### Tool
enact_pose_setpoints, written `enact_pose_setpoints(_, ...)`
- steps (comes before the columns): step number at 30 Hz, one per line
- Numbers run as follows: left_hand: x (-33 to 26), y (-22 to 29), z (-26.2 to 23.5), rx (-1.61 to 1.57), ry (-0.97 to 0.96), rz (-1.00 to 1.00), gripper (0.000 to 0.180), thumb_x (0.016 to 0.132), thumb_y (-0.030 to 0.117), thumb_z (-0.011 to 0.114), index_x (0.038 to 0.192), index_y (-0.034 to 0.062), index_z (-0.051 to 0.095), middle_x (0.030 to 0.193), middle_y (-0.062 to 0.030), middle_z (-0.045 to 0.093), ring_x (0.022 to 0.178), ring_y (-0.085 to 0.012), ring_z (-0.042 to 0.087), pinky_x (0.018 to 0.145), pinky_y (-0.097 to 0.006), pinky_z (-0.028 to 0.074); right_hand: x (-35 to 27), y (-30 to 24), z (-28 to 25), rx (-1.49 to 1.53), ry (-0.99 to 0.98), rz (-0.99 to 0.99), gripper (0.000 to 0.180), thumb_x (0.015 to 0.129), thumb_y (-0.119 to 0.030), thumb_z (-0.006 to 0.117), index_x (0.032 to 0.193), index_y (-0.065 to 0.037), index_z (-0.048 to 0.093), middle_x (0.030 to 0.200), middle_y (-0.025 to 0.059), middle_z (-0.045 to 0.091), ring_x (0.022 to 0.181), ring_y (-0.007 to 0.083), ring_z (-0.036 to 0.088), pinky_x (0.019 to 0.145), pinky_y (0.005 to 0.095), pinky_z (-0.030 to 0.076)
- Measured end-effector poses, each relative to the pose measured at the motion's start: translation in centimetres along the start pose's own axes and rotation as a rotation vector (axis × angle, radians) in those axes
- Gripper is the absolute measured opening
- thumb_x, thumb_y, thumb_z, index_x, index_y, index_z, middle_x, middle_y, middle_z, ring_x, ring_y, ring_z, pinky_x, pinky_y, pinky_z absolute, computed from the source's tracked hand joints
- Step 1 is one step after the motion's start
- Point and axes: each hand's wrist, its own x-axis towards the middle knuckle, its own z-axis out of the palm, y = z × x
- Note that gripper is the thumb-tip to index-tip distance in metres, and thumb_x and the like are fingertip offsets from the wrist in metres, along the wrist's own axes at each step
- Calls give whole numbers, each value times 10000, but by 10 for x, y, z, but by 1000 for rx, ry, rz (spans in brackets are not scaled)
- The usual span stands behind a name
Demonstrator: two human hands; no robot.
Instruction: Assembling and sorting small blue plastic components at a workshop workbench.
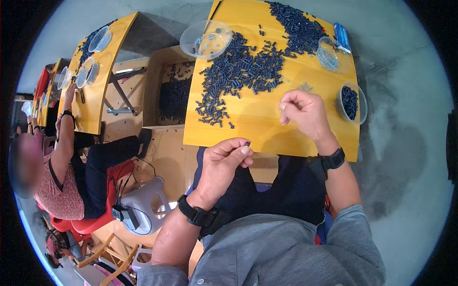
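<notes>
My left hand (224, 161) is at the near edge of the yellow table (281, 136). Its thumb and forefinger pinch a small dark cylindrical piece (247, 144). Over the table to the right hangs my right hand (306, 110), its thumb and fingers drawn together; whatever they may hold is too small to see. Just beyond it lie a few tiny silvery pieces (305, 87). A large heap of dark cylindrical pieces (248, 66) spreads across the left of the tabletop, and a second heap (298, 29) lies farther back.
Clear tubs stand on the table: one back left (213, 53), one back right with silvery pieces (329, 58), one at the right edge with dark pieces (350, 102). A blue box (341, 38) stands behind. Left are a cardboard box (162, 125) and a seated person (62, 190) at another table.
</notes>
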Motion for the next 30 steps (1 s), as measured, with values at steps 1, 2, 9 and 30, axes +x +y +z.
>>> enact_pose_setpoints(1,0,0,0,-11,-13,17,129,908,42,552,1006,-6,622,861,-73,659,700,-124,608,651,-245,495,-5,-7,6,15,-81,29,44,855,-6,571,826,14,597,667,27,603,587,86,599,542,231,496)
enact_pose_setpoints(2,-1,0,-1,-11,-11,17,129,908,42,552,1006,-6,622,861,-73,659,700,-124,608,651,-245,495,-9,-13,10,16,-83,29,44,855,-6,571,826,14,597,667,27,603,587,86,599,542,231,496)
enact_pose_setpoints(9,-2,-2,0,-20,-54,46,125,896,31,577,1003,-13,626,855,-71,663,713,-119,622,652,-241,511,-27,-36,28,54,-441,-92,80,867,20,523,875,24,603,748,45,550,596,102,595,532,235,477)
enact_pose_setpoints(30,-4,0,2,150,-54,36,99,868,30,623,940,-27,660,753,-25,649,656,-63,591,605,-199,487,-19,-36,35,-363,-605,-508,73,823,18,551,870,16,607,724,98,561,576,187,577,518,295,448)
